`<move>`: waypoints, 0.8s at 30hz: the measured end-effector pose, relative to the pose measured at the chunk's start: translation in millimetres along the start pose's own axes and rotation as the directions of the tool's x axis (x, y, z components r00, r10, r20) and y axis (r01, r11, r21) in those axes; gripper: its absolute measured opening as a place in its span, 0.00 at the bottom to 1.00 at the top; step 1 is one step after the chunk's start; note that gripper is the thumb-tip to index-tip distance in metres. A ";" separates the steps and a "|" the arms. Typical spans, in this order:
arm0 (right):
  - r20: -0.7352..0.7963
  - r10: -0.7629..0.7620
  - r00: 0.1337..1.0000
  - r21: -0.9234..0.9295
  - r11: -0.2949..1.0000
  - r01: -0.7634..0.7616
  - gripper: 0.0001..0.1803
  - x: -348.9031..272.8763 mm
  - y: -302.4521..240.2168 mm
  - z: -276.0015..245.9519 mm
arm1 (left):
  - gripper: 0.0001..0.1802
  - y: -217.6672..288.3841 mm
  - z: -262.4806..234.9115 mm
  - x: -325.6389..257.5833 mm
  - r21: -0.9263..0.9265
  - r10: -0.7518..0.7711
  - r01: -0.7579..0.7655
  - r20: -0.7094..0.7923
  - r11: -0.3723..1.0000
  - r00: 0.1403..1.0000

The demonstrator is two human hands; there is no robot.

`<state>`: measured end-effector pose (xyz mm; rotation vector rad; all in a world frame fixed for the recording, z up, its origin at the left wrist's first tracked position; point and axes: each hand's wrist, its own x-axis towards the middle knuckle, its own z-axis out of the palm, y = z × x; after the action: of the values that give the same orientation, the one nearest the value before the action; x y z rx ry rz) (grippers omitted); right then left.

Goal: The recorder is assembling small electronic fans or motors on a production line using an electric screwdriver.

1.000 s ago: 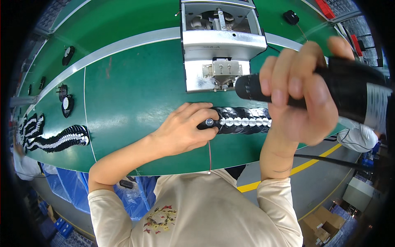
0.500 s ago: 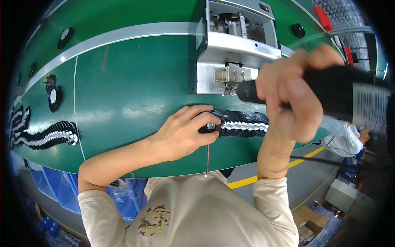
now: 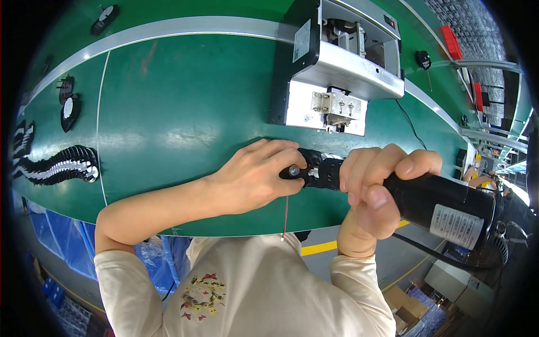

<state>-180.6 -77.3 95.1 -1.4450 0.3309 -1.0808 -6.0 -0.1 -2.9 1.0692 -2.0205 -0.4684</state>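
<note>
My left hand [image 3: 255, 174] is closed round the end piece of a row of black plastic housings [image 3: 311, 156] lying on the green table. A round silver spot shows on that end piece, and a thin red wire [image 3: 286, 216] hangs from below it over the near edge. In my right hand [image 3: 379, 182] is a black electric screwdriver [image 3: 429, 205], its fingers wrapped round the front of the body. The tool's nose points left toward the housing beside my left fingertips. Whether its tip touches is unclear. Most of the row is hidden behind tool and hand.
A grey metal machine [image 3: 342, 67] stands just beyond my hands. Another curved row of black and white housings [image 3: 62, 165] lies at far left, with loose black parts [image 3: 70, 112] behind it. From the screwdriver a black cable [image 3: 443, 258] loops at right. Red bins [image 3: 451, 42] stand far right.
My right hand has brought the screwdriver down and left, close to the housing under my left hand. My left hand keeps its hold. The view has shifted slightly.
</note>
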 end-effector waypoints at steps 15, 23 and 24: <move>0.112 -0.102 0.989 0.016 0.995 0.101 0.26 17.0 2.4 -4.1 | 0.11 2.6 3.0 -1.7 0.100 0.028 -0.024 -0.033 0.995 0.999; -0.067 -0.237 0.969 -0.081 0.969 0.231 0.25 64.8 -2.7 -6.8 | 0.10 1.6 5.2 -2.5 0.088 0.042 -0.039 -0.034 0.995 0.999; -0.057 -0.224 0.973 -0.099 0.971 0.218 0.24 67.5 -1.1 -6.2 | 0.10 1.1 3.9 -1.5 0.088 0.040 -0.038 -0.022 0.995 0.999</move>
<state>-150.5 -131.4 122.8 -1.5565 0.2751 -1.3110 -9.1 1.6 -5.3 1.0805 -2.0534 -0.3482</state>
